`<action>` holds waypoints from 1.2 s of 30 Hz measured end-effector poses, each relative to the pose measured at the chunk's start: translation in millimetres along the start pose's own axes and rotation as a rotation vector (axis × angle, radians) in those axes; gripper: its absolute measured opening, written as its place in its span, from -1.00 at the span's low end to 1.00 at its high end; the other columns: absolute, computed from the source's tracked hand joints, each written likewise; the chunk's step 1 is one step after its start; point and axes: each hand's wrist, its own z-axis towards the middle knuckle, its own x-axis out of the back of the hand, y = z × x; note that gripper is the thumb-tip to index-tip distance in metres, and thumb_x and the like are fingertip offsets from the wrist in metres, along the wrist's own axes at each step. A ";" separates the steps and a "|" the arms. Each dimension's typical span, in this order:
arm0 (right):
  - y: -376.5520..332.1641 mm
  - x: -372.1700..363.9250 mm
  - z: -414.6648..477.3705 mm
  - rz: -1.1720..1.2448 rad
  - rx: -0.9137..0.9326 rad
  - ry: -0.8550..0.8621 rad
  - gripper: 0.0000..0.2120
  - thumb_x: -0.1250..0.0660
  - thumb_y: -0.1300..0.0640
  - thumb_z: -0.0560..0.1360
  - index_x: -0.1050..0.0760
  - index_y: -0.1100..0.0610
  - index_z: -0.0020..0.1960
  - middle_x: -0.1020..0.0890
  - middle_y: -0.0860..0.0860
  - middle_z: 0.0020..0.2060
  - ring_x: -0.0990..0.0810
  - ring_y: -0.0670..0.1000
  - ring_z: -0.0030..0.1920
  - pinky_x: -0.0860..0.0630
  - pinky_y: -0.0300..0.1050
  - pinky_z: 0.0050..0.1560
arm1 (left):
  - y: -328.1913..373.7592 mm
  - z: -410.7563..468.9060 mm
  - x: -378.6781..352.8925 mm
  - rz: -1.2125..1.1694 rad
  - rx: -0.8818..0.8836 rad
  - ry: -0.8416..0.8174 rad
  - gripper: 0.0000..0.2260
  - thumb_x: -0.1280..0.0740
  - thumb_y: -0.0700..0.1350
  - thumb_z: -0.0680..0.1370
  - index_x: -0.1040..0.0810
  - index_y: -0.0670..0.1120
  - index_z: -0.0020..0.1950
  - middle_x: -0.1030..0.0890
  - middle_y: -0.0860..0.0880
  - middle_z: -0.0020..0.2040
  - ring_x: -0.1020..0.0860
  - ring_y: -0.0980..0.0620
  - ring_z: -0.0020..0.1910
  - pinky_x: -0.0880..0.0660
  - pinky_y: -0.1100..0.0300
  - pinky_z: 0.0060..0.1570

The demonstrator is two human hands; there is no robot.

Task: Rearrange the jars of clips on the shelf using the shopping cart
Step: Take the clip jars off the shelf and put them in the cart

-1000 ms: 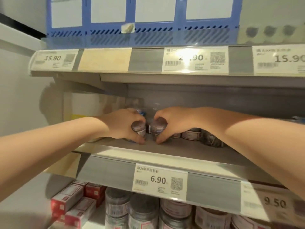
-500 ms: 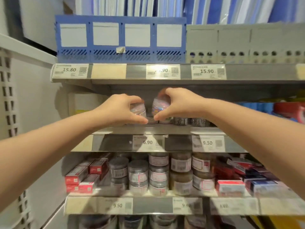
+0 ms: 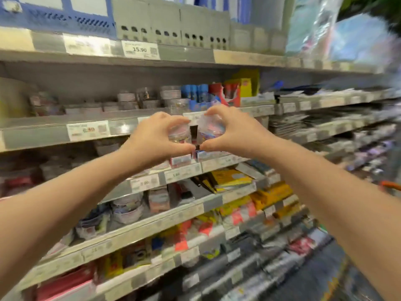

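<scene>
My left hand (image 3: 152,137) grips a small clear jar of clips (image 3: 179,133), thumb under it and fingers over the top. My right hand (image 3: 234,131) holds a second clear jar (image 3: 211,129) with coloured clips inside, in the same way. Both jars are side by side in the air in front of the shelves, away from the shelf edge. More jars of clips (image 3: 138,101) stand on the shelf (image 3: 43,124) behind, to the upper left. The view is blurred.
Shelves of stationery run from left to far right, with price tags (image 3: 140,49) on their edges. Lower shelves hold more jars (image 3: 128,208) and yellow packs (image 3: 230,178). An orange bit (image 3: 390,185), perhaps a cart handle, shows at the right edge.
Both hands have pulled the two jars off the shelf and out toward me. The view has swung to the right along the aisle, and the shelf now lies up and to the left.
</scene>
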 end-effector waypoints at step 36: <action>437.4 -156.9 -526.3 0.273 -1.758 0.104 -0.52 -0.47 0.02 0.34 -0.34 0.10 0.14 -0.48 0.01 0.04 -0.53 0.07 0.05 -0.52 0.00 0.05 | 364.8 -170.4 -631.7 -0.102 -0.421 -1.225 -0.44 -0.33 0.23 0.43 -0.35 -0.03 0.32 -0.41 -0.13 0.18 -0.38 -0.13 0.16 -0.38 0.06 0.13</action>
